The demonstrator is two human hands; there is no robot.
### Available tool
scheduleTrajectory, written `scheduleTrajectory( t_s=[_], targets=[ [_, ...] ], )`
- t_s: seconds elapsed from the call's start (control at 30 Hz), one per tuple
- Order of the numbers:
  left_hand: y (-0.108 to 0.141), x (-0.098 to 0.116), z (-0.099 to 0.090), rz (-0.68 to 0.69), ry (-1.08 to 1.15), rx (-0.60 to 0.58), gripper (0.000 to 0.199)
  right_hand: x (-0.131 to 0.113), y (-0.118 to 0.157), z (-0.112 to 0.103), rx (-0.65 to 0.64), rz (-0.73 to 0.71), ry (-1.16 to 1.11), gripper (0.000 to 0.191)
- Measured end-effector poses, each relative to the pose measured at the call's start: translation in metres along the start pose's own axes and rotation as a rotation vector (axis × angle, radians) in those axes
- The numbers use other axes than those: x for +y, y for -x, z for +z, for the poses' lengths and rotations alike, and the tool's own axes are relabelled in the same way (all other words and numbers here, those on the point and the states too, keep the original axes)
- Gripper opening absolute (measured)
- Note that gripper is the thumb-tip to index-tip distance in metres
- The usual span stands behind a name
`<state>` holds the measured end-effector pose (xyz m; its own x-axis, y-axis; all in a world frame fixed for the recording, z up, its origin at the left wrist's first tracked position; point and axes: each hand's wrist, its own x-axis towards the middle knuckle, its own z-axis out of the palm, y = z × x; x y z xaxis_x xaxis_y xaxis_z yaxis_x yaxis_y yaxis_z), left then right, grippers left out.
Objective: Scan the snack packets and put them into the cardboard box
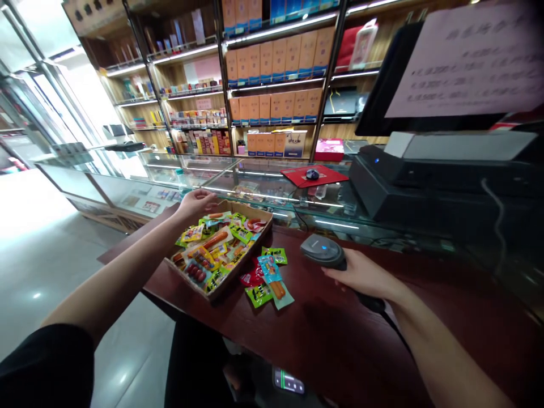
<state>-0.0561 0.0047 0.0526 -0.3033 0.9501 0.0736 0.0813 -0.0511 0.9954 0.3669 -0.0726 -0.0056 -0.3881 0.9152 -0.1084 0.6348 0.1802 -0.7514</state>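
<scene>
My left hand [198, 204] is over the back left edge of a shallow cardboard box [232, 280], its fingers curled together; whether anything is between them is too small to tell. Many small snack packets [216, 241] in green, yellow and clear wrapping fill the box. In my right hand [361, 272] is a grey barcode scanner [323, 251] with a blue light, held above the dark red counter. Between the box and the scanner lies a small pile of packets: green ones, a red one [254, 273], a blue one [269, 268] and a sausage packet [280, 292].
Behind the counter [331, 340] is a glass display case with a mouse [312, 174] on a red mat [335, 176]. A dark register [408, 181] stands at the right. Shelves of boxes line the back. A lit phone [289, 381] is below the counter's front edge.
</scene>
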Motion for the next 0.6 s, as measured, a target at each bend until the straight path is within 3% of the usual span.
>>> scheduleTrajectory(
  t_s=[0.07, 0.17, 0.47, 0.6],
  targets=[
    [0.003, -0.002, 0.000, 0.008, -0.022, -0.018, 0.033, 0.001, 0.000, 0.000, -0.008, -0.008, -0.002, 0.033],
    [0.011, -0.010, 0.020, 0.032, -0.063, -0.098, 0.035, 0.000, 0.000, 0.000, -0.012, -0.011, 0.002, 0.031],
    [0.039, -0.054, 0.139, 0.148, -0.282, -0.460, 0.026, -0.009, 0.008, -0.010, 0.020, 0.002, -0.038, 0.029],
    [0.045, -0.077, 0.172, 0.287, -0.565, -0.625, 0.019, -0.006, 0.009, -0.013, 0.025, 0.001, -0.040, 0.029]
  ],
)
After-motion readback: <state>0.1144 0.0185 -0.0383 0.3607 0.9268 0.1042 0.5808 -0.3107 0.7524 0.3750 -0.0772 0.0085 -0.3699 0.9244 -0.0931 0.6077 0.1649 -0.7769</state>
